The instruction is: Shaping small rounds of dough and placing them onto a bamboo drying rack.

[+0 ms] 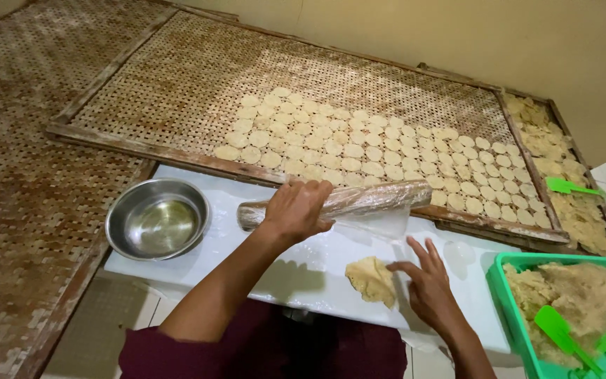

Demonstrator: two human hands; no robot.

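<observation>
At the bottom of the frame two bare forearms reach up from a dark red sleeve. The right hand (431,286), lower right of centre, lies on the white worktop (303,277) with its fingers (421,253) spread apart, the thumb and forefinger touching the edge of a lump of dough (372,281) that lies flat on the worktop just to its left. At the lower right corner a green tub (508,302) holds a heap of the same pale dough, with a green scraper (561,331) stuck in it.

A little higher, at centre, the left hand (296,209) rests on top of a rolling pin (345,202) wrapped in clear plastic, fingers curled over it and clamped on it; the pin lies crosswise along the worktop's far edge. At the left of the worktop stands a steel bowl (157,219).

Beyond, a woven bamboo tray (177,84) in a wooden frame fills the upper middle, carrying rows of small round dough discs (359,144) on its right half. At the far right a second tray holds more pale pieces and another green scraper (568,187).
</observation>
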